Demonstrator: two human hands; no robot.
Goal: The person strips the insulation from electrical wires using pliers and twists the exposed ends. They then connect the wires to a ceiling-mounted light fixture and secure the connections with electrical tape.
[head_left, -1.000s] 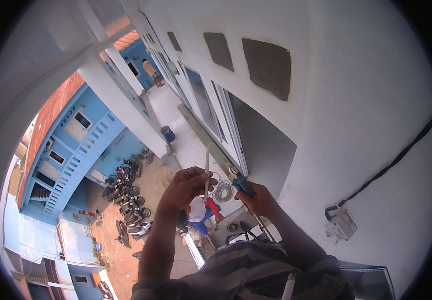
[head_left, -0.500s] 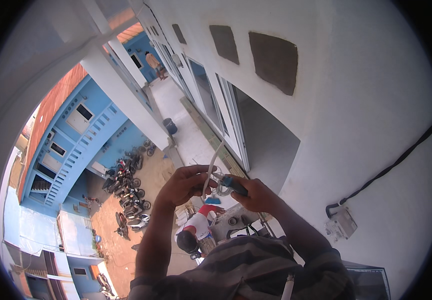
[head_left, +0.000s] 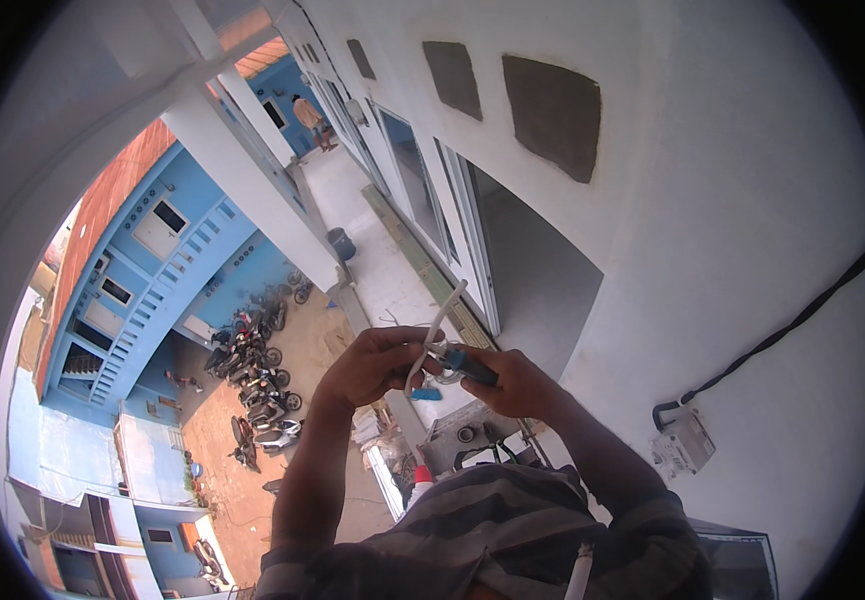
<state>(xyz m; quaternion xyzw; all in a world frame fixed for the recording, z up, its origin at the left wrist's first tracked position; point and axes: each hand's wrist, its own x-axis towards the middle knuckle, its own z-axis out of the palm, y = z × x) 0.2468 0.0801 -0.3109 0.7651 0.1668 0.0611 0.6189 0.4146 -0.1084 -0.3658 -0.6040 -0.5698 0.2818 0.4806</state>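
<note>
A white cable [head_left: 445, 308] is pinched in the fingers of my left hand [head_left: 370, 366], its free end sticking up past them. My right hand [head_left: 518, 386] is closed round the dark teal handles of a pair of pliers [head_left: 474, 369]. The pliers' jaws point left and meet the cable beside my left fingertips; whether they bite into it I cannot tell. Behind the jaws, a loose coil of pale cable [head_left: 442, 374] is partly hidden by my hands. Below them shows a small bright blue thing [head_left: 425, 394], its kind unclear.
On my right, a black cable runs down the white wall [head_left: 712, 180] to a wall box [head_left: 684, 445]. An open doorway [head_left: 532, 250] stands ahead. A dark bucket [head_left: 341, 243] and a distant person [head_left: 310, 120] are along the walkway. Parked motorcycles [head_left: 267, 385] fill part of the courtyard below left.
The cable's upper end has tilted to the right, and both hands stay close together on it. A person in white and red below me has moved mostly out of sight behind my body.
</note>
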